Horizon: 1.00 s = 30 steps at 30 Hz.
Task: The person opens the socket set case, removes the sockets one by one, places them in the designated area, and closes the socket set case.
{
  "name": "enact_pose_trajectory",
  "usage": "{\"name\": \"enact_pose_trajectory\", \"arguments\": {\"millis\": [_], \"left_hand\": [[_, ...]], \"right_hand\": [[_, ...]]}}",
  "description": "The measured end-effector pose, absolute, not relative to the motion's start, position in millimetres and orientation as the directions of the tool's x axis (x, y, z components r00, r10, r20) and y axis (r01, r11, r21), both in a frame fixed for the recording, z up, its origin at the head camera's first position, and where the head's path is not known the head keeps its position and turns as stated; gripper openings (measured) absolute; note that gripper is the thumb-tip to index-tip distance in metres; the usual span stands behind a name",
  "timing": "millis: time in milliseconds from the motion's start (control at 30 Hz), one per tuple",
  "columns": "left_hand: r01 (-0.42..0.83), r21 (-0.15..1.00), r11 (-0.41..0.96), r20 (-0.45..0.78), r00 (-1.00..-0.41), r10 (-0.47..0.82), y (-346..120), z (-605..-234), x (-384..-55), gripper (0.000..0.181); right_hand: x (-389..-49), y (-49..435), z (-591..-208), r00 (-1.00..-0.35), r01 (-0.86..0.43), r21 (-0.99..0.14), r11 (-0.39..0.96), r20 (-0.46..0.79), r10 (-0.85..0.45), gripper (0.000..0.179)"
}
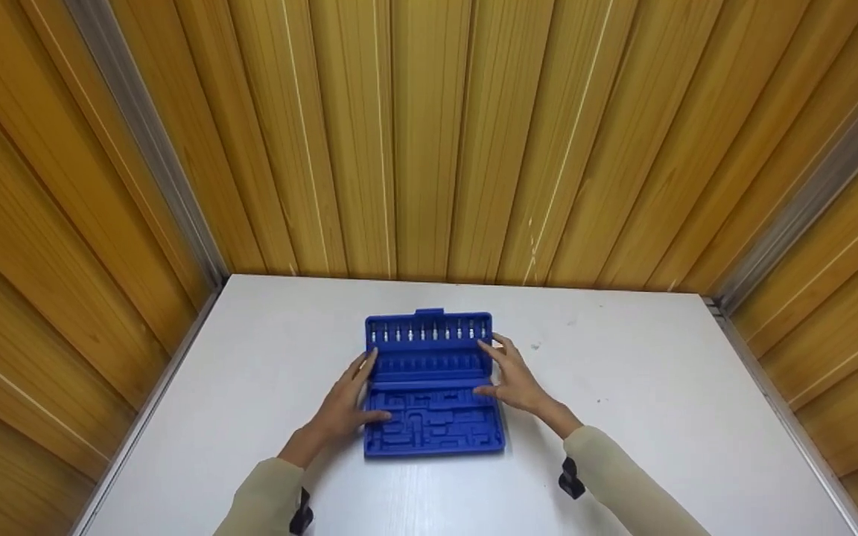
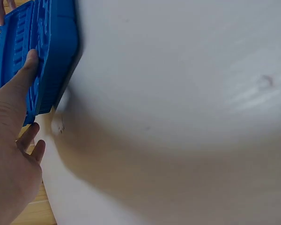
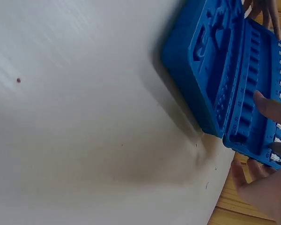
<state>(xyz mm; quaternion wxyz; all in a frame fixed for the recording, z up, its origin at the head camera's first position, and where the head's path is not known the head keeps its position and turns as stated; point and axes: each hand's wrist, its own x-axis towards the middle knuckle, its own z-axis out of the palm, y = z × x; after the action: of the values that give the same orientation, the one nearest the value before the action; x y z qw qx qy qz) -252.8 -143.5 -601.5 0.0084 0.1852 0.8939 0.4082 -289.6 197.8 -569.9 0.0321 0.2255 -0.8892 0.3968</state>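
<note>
An open blue plastic tool case [image 1: 433, 383] lies on the white table, its hinge running across the middle. Its far, raised half holds a row of several silver bits [image 1: 435, 332]; the near half has empty moulded recesses [image 1: 429, 428]. My left hand [image 1: 339, 406] holds the case's left side, thumb over the near half's rim and fingers along the far half's edge. On the right, my right hand [image 1: 517, 381] grips the far half. Its thumb [image 3: 271, 108] and index finger lie inside, while other fingers reach behind the edge.
The white tabletop [image 1: 250, 357] extends around the case. Yellow wood-look panels [image 1: 429, 149] rise behind it and at both sides, with grey metal strips [image 1: 150, 126] at the corners. Black straps [image 1: 570, 479] show at the sleeves.
</note>
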Motion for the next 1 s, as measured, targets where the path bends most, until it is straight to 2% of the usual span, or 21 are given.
{"name": "enact_pose_trajectory", "arguments": {"millis": [100,233,467,767,1000], "left_hand": [[0.296,0.735,0.61,0.087,-0.933,0.348,-144,-599,-257,0.112],[0.281,0.744,0.607,0.046,-0.927,0.373,-145,-597,-259,0.113],[0.289,0.743,0.604,0.032,-0.916,0.4,-146,-598,-260,0.114],[0.344,0.569,0.747,0.025,-0.915,0.402,-149,-598,-261,0.107],[0.357,0.555,0.751,0.017,-0.908,0.419,-153,-599,-255,0.102]], "right_hand": [[-292,202,-571,-0.879,-0.448,-0.643,0.621,0.192,-0.436,0.096],[-295,209,-572,-0.87,-0.444,-0.623,0.644,0.128,-0.477,0.1],[-299,217,-580,-0.856,-0.44,-0.648,0.621,0.095,-0.508,0.094],[-296,224,-586,-0.849,-0.442,-0.651,0.617,0.082,-0.522,0.078],[-291,235,-582,-0.838,-0.447,-0.633,0.632,0.048,-0.543,0.074]]}}
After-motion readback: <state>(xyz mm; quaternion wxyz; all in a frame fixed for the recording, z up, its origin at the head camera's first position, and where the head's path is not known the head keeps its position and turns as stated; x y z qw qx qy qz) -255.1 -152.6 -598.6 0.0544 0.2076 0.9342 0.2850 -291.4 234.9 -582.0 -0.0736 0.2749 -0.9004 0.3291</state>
